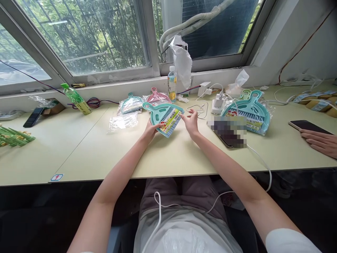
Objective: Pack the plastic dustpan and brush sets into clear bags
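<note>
A mint-green mini dustpan and brush set (164,117) with a yellow-green printed label is held tilted above the table. My left hand (152,129) grips it at its lower left edge, thumb on the front and fingers behind. At the right corner, my right hand (191,123) pinches the edge between thumb and fingertips, its other fingers curled upward. Behind it lie a wrapped blue-green dustpan set (131,103) and a pink dustpan set (155,96). Clear plastic wrappers (123,121) lie flat to the left of my left hand.
More wrapped dustpan sets (249,110) are piled at right, behind a partly blurred-out phone (229,135). A juice bottle (172,84), a green bottle (76,99) and a white charger (218,103) with cables stand or lie behind. Another person's hand (319,142) rests by a phone (308,125).
</note>
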